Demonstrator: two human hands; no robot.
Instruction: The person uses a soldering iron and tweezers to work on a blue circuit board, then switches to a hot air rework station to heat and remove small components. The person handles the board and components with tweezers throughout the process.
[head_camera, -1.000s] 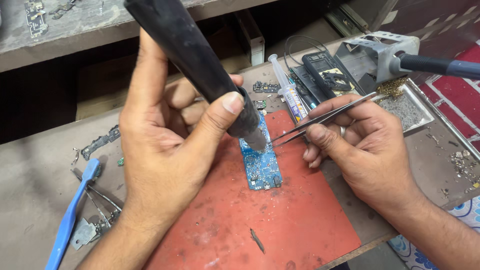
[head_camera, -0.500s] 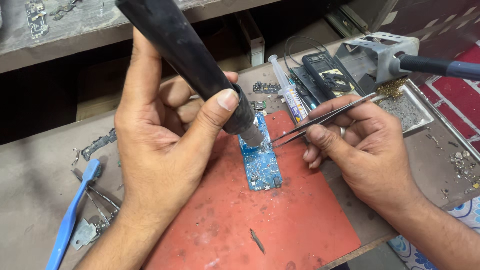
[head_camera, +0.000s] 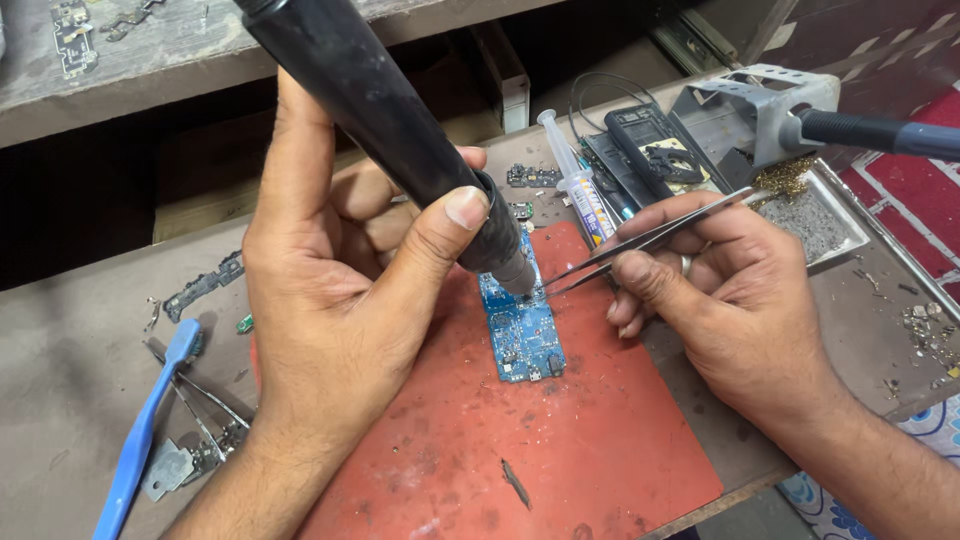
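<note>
**Hot air and tweezers meet on the blue board**

Grey and dusty, our workbench (head_camera: 60, 400) carries a worn red mat (head_camera: 560, 450), and on it lies the small blue circuit board (head_camera: 522, 335), flat, with its long side running away from us. We work at the board's far end. Our left hand (head_camera: 340, 300) is wrapped tight around a thick black hot-air wand (head_camera: 385, 120), thumb pressed along the barrel, and the metal nozzle (head_camera: 515, 272) sits just above the board's upper edge; whether it touches we cannot tell. Our right hand (head_camera: 720, 290), resting on the mat's right edge, pinches a pair of steel tweezers (head_camera: 640, 240) whose tips come in from the right and meet the board right beside the nozzle.

We judge the job to be in mid-course: heat and tweezers are both on one spot, yet no part shows lifted clear in the tips, and the spot itself is too small to read. The board remains bare, with no cover or casing near it on the mat.

Behind the board lie a syringe (head_camera: 575, 170), a dark phone frame (head_camera: 650, 145) and a metal stand (head_camera: 760, 105) holding another tool. At the left sit a blue pry tool (head_camera: 140, 440) and loose metal scraps (head_camera: 200, 288).
</note>
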